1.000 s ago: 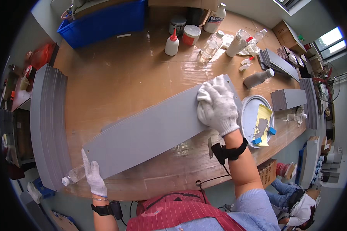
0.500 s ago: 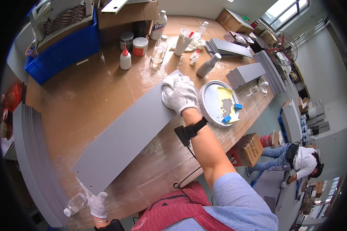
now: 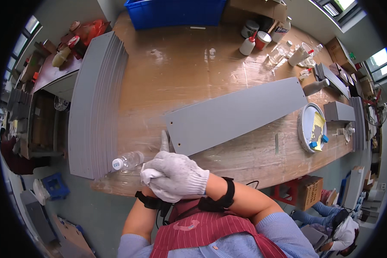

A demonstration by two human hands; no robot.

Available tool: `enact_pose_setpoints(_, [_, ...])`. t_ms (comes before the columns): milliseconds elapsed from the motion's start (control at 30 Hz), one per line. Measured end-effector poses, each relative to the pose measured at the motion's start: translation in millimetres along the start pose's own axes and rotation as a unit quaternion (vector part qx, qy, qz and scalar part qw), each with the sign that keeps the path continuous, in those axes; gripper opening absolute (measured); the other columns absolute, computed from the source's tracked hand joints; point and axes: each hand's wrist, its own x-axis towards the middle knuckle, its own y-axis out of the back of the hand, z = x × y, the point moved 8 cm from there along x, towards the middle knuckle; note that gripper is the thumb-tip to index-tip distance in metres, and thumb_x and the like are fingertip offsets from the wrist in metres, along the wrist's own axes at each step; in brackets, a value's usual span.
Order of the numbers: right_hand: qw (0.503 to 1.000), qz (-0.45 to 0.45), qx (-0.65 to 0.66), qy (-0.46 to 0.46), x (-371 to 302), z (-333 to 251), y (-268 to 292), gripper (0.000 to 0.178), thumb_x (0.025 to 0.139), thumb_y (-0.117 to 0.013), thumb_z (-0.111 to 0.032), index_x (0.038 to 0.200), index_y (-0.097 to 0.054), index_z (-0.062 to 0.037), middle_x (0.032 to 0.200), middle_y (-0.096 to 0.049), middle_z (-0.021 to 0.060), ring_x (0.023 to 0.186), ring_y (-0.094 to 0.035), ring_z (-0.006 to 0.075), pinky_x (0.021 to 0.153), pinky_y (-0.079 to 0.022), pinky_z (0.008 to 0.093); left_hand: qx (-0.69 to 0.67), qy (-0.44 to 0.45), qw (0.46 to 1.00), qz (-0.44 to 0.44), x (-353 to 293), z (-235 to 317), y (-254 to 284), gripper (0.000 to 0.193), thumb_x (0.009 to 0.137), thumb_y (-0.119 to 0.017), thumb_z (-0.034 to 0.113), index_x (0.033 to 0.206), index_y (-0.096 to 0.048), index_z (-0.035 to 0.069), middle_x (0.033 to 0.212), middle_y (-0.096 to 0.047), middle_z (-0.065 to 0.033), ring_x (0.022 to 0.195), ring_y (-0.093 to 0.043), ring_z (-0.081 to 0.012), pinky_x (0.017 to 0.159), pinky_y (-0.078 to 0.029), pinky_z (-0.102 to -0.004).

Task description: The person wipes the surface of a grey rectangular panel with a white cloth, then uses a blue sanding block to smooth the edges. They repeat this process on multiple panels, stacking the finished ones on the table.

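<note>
A long grey panel [image 3: 236, 116] with two small holes at its left end lies slantwise on the table. Just off that end, my right hand [image 3: 176, 174], in a white knitted glove, is closed on a wad of white cloth [image 3: 149, 175]. It crosses over my left hand [image 3: 164, 144] and hides most of it. One stretched, grey-stained glove finger of my left hand shows beside the panel's end; whether it touches is unclear. A clear plastic bottle [image 3: 129, 160] with a white cap lies to the left of both hands.
A tall stack of grey panels [image 3: 94, 103] stands on the left. On the right are a round lid [image 3: 305, 133] with yellow sandpaper and blue blocks, and a grey bottle [image 3: 316, 87]. Behind are a red-tipped bottle [image 3: 247, 45] and a blue bin [image 3: 176, 15]. A person [image 3: 344, 232] bends at lower right.
My right hand has left the panel's far end and come back to my left hand at the near end. The view has swung left. The panel still lies on the table.
</note>
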Motion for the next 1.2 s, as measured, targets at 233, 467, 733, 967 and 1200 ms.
enact_pose_setpoints(233, [0.885,0.371,-0.213,-0.181,-78,93,219,0.025,0.093,-0.065,-0.017,0.115,-0.068,-0.0060,0.107,-0.070,0.0145,0.091,-0.069,0.0251,0.079,-0.055,0.0374,0.183,-0.014,0.981,0.067,-7,36,-16,0.122,0.086,-0.081,0.032,0.160,0.012,0.004,0.162,-0.026,-0.0254,0.150,-0.030,-0.0323,0.121,-0.027,-0.0409])
enact_pose_setpoints(467, [0.913,0.098,-0.394,-0.033,30,25,21,0.031,0.084,-0.071,-0.027,0.113,-0.070,-0.0158,0.104,-0.065,0.0135,0.094,-0.066,0.0354,0.079,-0.055,0.0456,0.232,-0.056,0.971,0.012,-13,-46,-31,0.090,0.095,-0.069,0.035,0.160,-0.015,0.006,0.150,-0.047,-0.0180,0.136,-0.050,-0.0338,0.111,-0.044,-0.0415])
enact_pose_setpoints(733, [0.945,0.294,-0.050,-0.132,-51,56,131,0.024,0.087,-0.070,-0.006,0.110,-0.073,-0.0077,0.104,-0.068,0.0120,0.094,-0.068,0.0240,0.085,-0.054,0.0347,0.197,0.316,0.917,0.142,-124,-45,57,0.067,0.086,-0.079,0.009,0.143,-0.043,0.003,0.120,-0.064,-0.0116,0.100,-0.066,-0.0191,0.095,-0.056,-0.0336])
enact_pose_setpoints(967, [0.827,0.384,-0.384,-0.144,-87,108,220,0.026,0.093,-0.066,-0.019,0.117,-0.070,-0.0096,0.120,-0.066,0.0137,0.114,-0.060,0.0331,0.102,-0.046,0.0420,0.075,-0.015,0.860,0.504,-129,14,135,0.072,0.069,-0.086,-0.005,0.128,-0.047,0.007,0.120,-0.056,-0.0038,0.106,-0.058,-0.0158,0.093,-0.056,-0.0335])
enact_pose_setpoints(1200, [0.824,0.363,-0.416,-0.126,-84,111,223,0.024,0.092,-0.066,-0.022,0.113,-0.071,-0.0123,0.119,-0.067,0.0113,0.112,-0.060,0.0330,0.099,-0.047,0.0421,-0.111,0.055,0.965,0.233,-71,56,91,0.054,0.072,-0.081,0.006,0.120,-0.057,0.006,0.100,-0.067,-0.0104,0.097,-0.068,-0.0254,0.090,-0.056,-0.0408])
